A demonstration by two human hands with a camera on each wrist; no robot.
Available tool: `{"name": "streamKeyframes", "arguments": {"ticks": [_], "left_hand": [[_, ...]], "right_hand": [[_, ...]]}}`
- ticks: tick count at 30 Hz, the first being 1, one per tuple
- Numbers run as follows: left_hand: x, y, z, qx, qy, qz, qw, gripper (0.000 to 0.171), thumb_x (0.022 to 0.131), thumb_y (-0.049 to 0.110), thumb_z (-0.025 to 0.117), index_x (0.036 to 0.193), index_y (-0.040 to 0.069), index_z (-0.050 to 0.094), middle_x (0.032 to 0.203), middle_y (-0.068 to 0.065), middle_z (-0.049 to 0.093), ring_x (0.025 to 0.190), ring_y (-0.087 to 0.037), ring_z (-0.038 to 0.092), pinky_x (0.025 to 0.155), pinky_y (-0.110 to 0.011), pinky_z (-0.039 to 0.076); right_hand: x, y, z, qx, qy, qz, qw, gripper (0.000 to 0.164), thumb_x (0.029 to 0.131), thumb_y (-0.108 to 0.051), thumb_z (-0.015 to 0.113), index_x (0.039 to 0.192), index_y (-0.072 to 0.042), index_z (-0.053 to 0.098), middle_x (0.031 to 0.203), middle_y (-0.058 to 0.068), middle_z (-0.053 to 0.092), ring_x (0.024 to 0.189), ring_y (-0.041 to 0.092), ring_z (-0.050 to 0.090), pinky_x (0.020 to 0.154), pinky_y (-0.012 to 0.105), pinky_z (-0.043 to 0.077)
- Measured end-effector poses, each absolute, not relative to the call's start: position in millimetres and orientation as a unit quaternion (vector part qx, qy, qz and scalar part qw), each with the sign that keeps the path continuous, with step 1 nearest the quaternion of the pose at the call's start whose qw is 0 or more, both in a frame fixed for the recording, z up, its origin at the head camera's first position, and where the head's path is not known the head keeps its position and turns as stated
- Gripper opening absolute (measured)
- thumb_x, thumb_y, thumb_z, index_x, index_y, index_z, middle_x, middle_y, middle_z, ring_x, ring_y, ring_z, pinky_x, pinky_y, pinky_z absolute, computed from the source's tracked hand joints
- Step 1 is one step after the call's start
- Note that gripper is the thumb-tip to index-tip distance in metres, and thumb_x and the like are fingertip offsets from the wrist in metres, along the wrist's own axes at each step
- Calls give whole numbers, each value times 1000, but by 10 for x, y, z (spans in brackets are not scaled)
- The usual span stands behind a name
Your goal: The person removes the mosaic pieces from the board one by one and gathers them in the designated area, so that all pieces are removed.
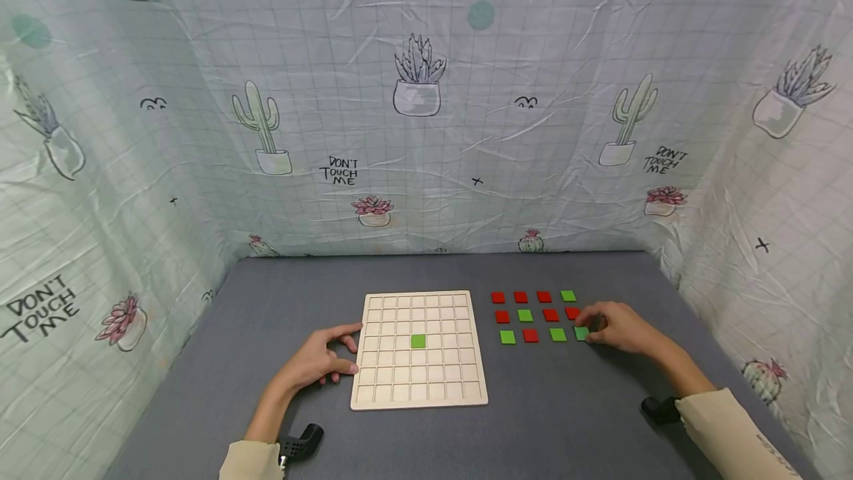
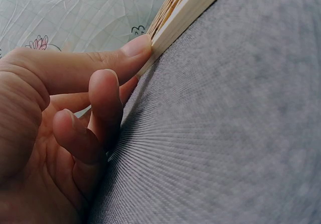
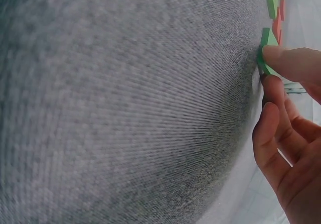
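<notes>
My left hand (image 1: 309, 361) touches the left edge of a pale wooden grid board (image 1: 389, 404). Its index finger reaches the edge higher up and its thumb (image 2: 135, 48) presses lower down; the other fingers bend beneath the palm. One green tile (image 1: 417, 341) lies in a cell around the board's middle. To the right, my right hand (image 1: 620, 326) pinches another green tile (image 3: 267, 48) at the near right corner of the loose tiles. The thumb shows against that tile in the right wrist view; the index fingertip is hidden there.
Rows of loose red and green square tiles, including a red tile (image 1: 530, 335) and a green tile (image 1: 525, 315), lie right of the board on the grey tabletop (image 1: 533, 421). A printed curtain (image 1: 440, 169) hangs behind and at both sides. Black devices (image 1: 303, 443) sit at both wrists.
</notes>
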State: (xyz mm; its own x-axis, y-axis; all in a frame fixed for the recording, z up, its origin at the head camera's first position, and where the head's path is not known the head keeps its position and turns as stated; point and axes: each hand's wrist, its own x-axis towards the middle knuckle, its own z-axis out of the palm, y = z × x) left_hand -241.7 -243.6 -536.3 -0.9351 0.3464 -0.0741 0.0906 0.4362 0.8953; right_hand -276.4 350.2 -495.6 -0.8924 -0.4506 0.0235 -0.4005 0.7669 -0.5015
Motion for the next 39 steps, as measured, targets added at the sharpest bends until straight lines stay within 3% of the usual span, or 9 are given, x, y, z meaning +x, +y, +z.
{"name": "streamKeyframes", "arguments": {"ticks": [8,27,39], "left_hand": [[-2422,-2430,-5360,130,840,513,122,81,81,11,86,153,8,49,110,-14,60,50,-10,56,41,-25,40],[-2406,-2429,-5355,129,842,510,120,80,82,12,86,153,9,50,110,-13,60,51,-11,57,41,-26,41],[-2401,-2421,-5346,126,840,513,121,81,81,11,86,154,9,50,109,-13,60,50,-11,57,41,-25,40]], "right_hand": [[-2724,3482,-4931,-232,936,-259,55,25,85,-9,80,109,-6,77,106,10,74,70,2,54,61,25,47],[-2775,3490,-4942,-232,936,-255,69,29,84,-13,82,111,-6,76,102,5,74,68,-1,54,60,24,47],[-2839,3373,-4810,-232,937,-254,65,32,86,-15,80,115,-4,75,107,10,75,72,3,58,62,25,47]]}}
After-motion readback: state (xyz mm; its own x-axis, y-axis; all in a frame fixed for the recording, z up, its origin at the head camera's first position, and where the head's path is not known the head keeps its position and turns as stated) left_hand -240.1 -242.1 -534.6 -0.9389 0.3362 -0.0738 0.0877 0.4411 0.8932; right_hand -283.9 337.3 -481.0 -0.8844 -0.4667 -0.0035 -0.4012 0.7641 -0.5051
